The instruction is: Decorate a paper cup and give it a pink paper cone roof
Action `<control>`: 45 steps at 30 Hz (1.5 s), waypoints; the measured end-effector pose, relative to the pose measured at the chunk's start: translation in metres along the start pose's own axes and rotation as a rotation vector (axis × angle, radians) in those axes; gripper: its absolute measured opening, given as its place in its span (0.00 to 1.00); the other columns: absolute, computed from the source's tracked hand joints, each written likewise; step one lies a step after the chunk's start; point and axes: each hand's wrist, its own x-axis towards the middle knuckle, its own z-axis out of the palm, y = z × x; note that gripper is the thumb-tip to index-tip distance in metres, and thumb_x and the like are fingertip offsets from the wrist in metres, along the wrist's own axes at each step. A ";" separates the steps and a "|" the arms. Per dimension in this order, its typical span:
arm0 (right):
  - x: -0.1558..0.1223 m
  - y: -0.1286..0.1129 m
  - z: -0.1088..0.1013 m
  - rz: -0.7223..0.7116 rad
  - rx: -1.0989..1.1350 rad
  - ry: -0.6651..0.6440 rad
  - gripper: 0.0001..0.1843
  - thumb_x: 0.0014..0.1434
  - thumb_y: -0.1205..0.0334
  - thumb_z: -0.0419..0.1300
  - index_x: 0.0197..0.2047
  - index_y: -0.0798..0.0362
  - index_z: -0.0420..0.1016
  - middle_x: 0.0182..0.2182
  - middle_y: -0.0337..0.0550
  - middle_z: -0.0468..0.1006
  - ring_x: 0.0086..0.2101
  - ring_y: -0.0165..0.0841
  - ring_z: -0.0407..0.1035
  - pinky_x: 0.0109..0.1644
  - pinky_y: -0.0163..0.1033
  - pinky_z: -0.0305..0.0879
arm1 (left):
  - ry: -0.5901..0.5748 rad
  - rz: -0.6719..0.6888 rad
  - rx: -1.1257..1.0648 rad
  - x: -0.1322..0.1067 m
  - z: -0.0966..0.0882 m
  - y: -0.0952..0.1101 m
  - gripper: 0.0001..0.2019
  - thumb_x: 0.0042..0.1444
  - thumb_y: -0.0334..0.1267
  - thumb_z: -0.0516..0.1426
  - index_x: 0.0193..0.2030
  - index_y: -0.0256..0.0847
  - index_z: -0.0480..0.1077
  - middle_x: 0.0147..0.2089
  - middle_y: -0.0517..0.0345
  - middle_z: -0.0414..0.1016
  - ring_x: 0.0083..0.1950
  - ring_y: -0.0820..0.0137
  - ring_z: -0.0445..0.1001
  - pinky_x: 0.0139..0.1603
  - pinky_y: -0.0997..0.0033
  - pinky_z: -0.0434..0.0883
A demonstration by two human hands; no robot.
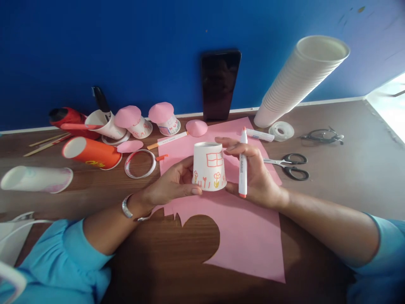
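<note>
An upturned white paper cup (209, 166) with a drawn orange window and small flowers is held between both hands above a pink paper sheet (243, 236). My left hand (172, 183) grips the cup's left side and rim, fingers closed round it. My right hand (253, 173) steadies the cup's right side with its fingertips and also holds a white marker (242, 162) upright, orange tip up.
A leaning stack of white cups (297, 80), tape roll (281, 130), glue stick (260, 134), scissors (289, 164) and glasses (322, 136) lie right. A phone (220, 84) leans on the blue wall. Pink-roofed cup houses (148, 120), an orange cup (91, 153), cut rings (140, 164) sit left.
</note>
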 end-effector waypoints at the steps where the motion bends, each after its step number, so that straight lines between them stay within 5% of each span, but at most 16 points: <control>1: 0.000 -0.001 0.000 -0.007 -0.041 0.013 0.29 0.60 0.65 0.70 0.58 0.43 0.61 0.66 0.54 0.69 0.68 0.47 0.64 0.69 0.65 0.64 | 0.001 0.012 -0.007 0.000 0.000 -0.001 0.32 0.51 0.44 0.72 0.63 0.51 0.73 0.64 0.50 0.77 0.67 0.51 0.72 0.65 0.50 0.72; 10: -0.003 -0.009 0.002 -0.097 -0.431 0.014 0.29 0.60 0.68 0.68 0.59 0.43 0.61 0.62 0.54 0.73 0.60 0.51 0.70 0.60 0.64 0.68 | 0.081 0.140 -0.018 0.004 0.005 -0.017 0.40 0.43 0.35 0.76 0.62 0.52 0.66 0.63 0.52 0.74 0.67 0.56 0.71 0.62 0.57 0.74; 15: -0.006 -0.008 0.003 -0.157 -0.495 -0.034 0.31 0.61 0.66 0.68 0.62 0.44 0.60 0.63 0.57 0.72 0.60 0.52 0.70 0.60 0.63 0.68 | 0.138 0.156 0.065 0.002 0.008 -0.025 0.42 0.42 0.34 0.77 0.62 0.51 0.65 0.66 0.51 0.71 0.70 0.55 0.68 0.69 0.53 0.70; 21: -0.006 -0.005 0.004 -0.082 -0.333 -0.026 0.33 0.60 0.59 0.72 0.62 0.42 0.59 0.64 0.58 0.70 0.63 0.52 0.67 0.61 0.63 0.69 | 0.107 0.123 0.008 0.002 0.006 -0.023 0.40 0.47 0.34 0.74 0.65 0.50 0.63 0.71 0.49 0.67 0.72 0.54 0.67 0.69 0.54 0.72; 27: -0.006 0.002 0.002 -0.023 -0.177 -0.013 0.36 0.59 0.61 0.72 0.63 0.42 0.59 0.67 0.56 0.66 0.68 0.50 0.63 0.67 0.65 0.64 | 0.064 0.016 -0.062 -0.002 0.000 -0.013 0.39 0.53 0.31 0.71 0.69 0.54 0.62 0.70 0.48 0.70 0.70 0.53 0.70 0.65 0.52 0.75; 33: -0.006 0.008 0.002 0.066 -0.078 0.011 0.37 0.56 0.65 0.71 0.63 0.44 0.58 0.67 0.56 0.67 0.65 0.47 0.66 0.62 0.58 0.70 | -0.004 0.079 -0.032 -0.001 -0.003 -0.013 0.40 0.55 0.31 0.70 0.71 0.59 0.60 0.73 0.50 0.66 0.74 0.52 0.66 0.69 0.50 0.72; 39: -0.006 0.003 0.004 -0.034 -0.359 -0.005 0.33 0.58 0.65 0.70 0.62 0.45 0.59 0.62 0.57 0.72 0.62 0.52 0.68 0.61 0.61 0.67 | 0.057 0.370 0.172 0.005 -0.001 -0.030 0.56 0.43 0.37 0.77 0.74 0.62 0.52 0.76 0.50 0.56 0.74 0.50 0.62 0.72 0.45 0.69; 45: -0.009 0.001 0.006 -0.147 -0.486 -0.088 0.34 0.62 0.61 0.68 0.65 0.48 0.57 0.62 0.60 0.72 0.59 0.52 0.69 0.58 0.58 0.68 | 0.169 0.408 0.512 -0.001 0.001 -0.033 0.51 0.46 0.39 0.76 0.73 0.55 0.54 0.71 0.45 0.60 0.72 0.51 0.65 0.72 0.43 0.69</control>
